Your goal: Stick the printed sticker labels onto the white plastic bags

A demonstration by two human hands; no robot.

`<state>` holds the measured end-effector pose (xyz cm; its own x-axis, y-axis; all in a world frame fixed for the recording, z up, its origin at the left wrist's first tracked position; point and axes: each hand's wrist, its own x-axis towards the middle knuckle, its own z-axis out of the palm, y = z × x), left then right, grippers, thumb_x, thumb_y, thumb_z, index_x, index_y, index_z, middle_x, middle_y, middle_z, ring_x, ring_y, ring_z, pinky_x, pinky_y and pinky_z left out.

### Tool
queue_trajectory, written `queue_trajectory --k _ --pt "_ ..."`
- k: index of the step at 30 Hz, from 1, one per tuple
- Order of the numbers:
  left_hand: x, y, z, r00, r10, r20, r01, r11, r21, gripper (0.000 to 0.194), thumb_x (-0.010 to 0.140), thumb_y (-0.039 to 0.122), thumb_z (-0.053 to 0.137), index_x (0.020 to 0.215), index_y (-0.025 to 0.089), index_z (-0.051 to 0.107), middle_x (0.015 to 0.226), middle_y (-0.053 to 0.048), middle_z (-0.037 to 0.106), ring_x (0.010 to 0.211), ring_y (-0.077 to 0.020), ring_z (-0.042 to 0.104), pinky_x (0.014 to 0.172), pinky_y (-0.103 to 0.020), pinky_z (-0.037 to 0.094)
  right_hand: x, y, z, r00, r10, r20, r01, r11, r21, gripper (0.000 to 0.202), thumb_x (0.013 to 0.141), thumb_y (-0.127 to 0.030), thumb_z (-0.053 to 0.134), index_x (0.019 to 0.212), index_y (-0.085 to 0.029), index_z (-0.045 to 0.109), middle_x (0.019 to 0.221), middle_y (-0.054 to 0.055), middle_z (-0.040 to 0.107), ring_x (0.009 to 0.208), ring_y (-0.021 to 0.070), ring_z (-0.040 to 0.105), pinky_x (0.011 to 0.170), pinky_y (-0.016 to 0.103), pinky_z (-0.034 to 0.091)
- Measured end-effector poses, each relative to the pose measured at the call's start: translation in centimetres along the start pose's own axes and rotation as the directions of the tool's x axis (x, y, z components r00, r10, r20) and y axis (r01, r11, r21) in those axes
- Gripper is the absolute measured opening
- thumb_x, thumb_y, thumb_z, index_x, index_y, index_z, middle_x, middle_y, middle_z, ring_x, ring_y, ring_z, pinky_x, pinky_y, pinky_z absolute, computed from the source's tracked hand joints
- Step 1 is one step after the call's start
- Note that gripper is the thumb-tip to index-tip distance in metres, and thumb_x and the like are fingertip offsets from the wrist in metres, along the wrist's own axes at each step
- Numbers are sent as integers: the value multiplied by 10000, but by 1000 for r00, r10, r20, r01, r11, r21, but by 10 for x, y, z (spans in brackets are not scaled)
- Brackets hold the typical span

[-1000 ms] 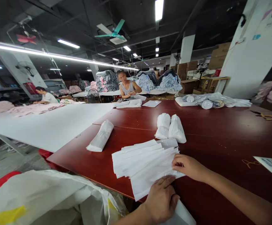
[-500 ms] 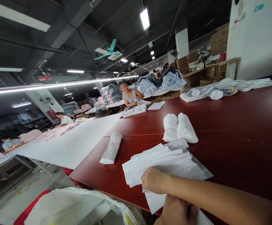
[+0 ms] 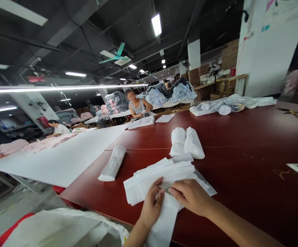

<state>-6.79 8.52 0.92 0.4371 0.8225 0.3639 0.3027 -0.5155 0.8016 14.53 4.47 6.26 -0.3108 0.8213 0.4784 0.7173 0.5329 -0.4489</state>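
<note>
A fanned stack of thin white plastic bags (image 3: 141, 183) lies on the dark red table in front of me. My left hand (image 3: 151, 206) is at the stack's near side, its fingers loosely curved and its thumb apart from them, touching the edge of one bag. That single white bag (image 3: 167, 214) stretches from between my hands down toward the near table edge. My right hand (image 3: 191, 195), palm down with curled fingers, pinches the bag at its upper part; the fingertips are partly hidden.
Two white rolled bundles (image 3: 178, 140) stand behind the stack, and another banded bundle (image 3: 112, 163) lies left. Wrapped clear-plastic items (image 3: 224, 108) and scissors (image 3: 293, 112) are farther right. A large white sack (image 3: 58, 226) bulges below the table edge. A co-worker (image 3: 140, 104) sits across the table.
My left hand has come out from under my right arm to the stack's near side. My right hand has shifted rightward. The view has turned slightly right.
</note>
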Motion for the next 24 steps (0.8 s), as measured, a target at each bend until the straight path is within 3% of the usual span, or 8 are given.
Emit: queue_trajectory --k 3,5,8,10,12,16,21,24 --pt "-8 -10 -17 993 70 -96 -46 972 229 281 1021 377 505 871 195 658 1497 -136 550 1367 -297 515 1151 -509 390 -22 45 7 998 57 24 -55 996 -68 274 1037 -323 466 949 -237 711 937 28 748 902 217 679 818 350 489" --pt "-10 -14 -28 980 87 -181 -9 919 395 231 995 338 535 858 211 670 1544 -99 511 1430 -314 436 1203 -574 267 -24 69 11 994 102 28 -99 992 -83 259 1024 -308 465 1084 -252 711 1103 40 749 1068 244 667 930 396 489" --pt "-2 -21 -45 934 -57 -353 181 928 327 196 942 310 583 802 212 678 1524 -83 537 1501 -356 308 1219 -658 44 -21 83 14 966 251 61 -244 964 -105 320 1017 -326 447 1264 -279 644 1119 28 755 1060 240 682 913 396 506" --pt "7 -27 -53 900 -139 -414 249 942 225 238 947 343 563 793 202 679 1465 -111 587 1469 -378 340 1192 -689 87 -20 80 13 936 334 108 -318 938 -140 379 1017 -339 432 1371 -307 564 1029 10 770 986 240 701 842 380 514" --pt "13 -32 -56 887 -181 -424 257 958 129 269 935 373 563 773 190 673 1326 -125 674 1370 -343 463 1170 -580 276 -23 73 9 916 369 159 -341 923 -178 465 1020 -361 423 1483 -333 443 975 -3 774 940 246 711 782 366 504" --pt "14 -28 -39 893 -237 -382 239 970 -44 328 895 463 614 749 174 667 949 -80 730 1029 -269 639 943 -384 495 -33 70 -1 879 425 216 -362 890 -277 637 1001 -445 461 1595 -378 241 995 -18 766 853 259 719 711 351 473" --pt "2 -13 0 892 -287 -349 217 950 -226 423 895 577 630 794 167 658 737 -23 640 707 -185 609 685 -297 505 -37 81 -9 877 441 192 -375 877 -301 695 986 -493 463 1613 -376 187 996 -17 758 840 255 715 688 330 455" --pt "-12 -10 -1 858 -314 -408 193 931 -309 453 904 607 616 821 163 643 685 -2 598 616 -143 558 608 -262 480 -37 86 -9 873 439 213 -382 887 -261 695 980 -512 463 1610 -385 197 999 -23 759 840 244 716 690 328 465"
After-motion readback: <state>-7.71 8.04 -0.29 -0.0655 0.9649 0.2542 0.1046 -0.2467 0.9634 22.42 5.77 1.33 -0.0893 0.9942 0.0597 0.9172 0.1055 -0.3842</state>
